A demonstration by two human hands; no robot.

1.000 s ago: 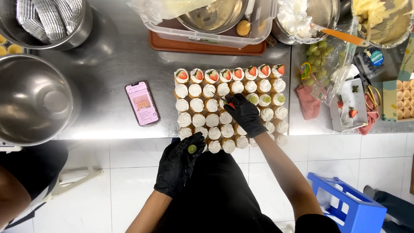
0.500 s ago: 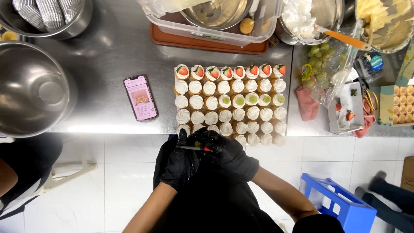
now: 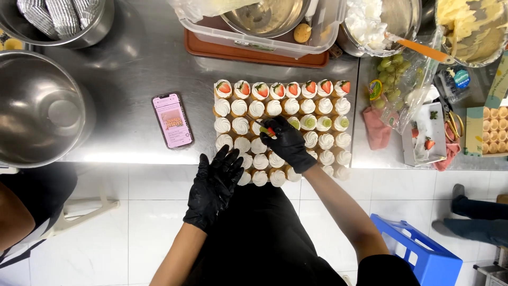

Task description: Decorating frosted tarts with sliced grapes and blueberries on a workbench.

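Right hand (image 3: 288, 145) has reached over cupcakes (image 3: 280, 130); left hand (image 3: 214, 185) hovers off-counter.

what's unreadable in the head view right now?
- Cupcakes under the right hand: the glove hides their tops, so toppings cannot be told.
- Small piece at the right fingers: too small to identify; it shows red and green.
- Left hand: palm faces away; whether it holds anything is hidden.
- Bowls at left and top: cut by the frame edge.
- Phone screen: too small.
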